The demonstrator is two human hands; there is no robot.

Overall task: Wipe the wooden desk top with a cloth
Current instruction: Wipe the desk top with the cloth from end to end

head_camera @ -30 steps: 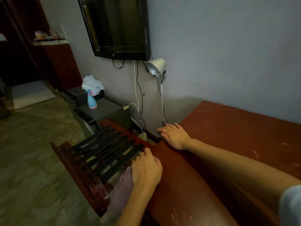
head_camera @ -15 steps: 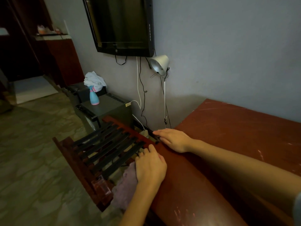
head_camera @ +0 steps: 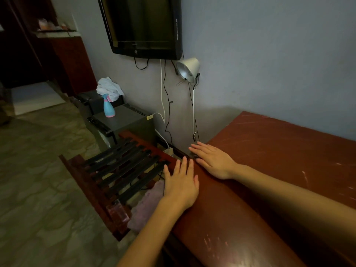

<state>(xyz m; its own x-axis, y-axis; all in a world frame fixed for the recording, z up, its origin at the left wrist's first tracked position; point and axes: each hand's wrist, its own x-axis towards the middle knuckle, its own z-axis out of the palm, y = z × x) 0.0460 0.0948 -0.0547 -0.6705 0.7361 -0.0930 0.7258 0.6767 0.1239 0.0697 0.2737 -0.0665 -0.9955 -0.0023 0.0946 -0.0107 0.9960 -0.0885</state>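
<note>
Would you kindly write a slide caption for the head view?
Left hand and right hand lie flat at the end of the wooden desk, a pale cloth hanging beside the left.

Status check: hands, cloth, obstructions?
Both hands open: left hand flat at desk edge, right hand flat near corner. Pink cloth hangs over edge by left hand, ungripped. Watch lamp pole by right hand.

The reddish-brown wooden desk top (head_camera: 269,151), glossy and streaked with pale scratches, stands against the wall, and a pale pinkish-lilac, fuzzy cloth (head_camera: 148,205) hangs limply over its left edge.
</note>
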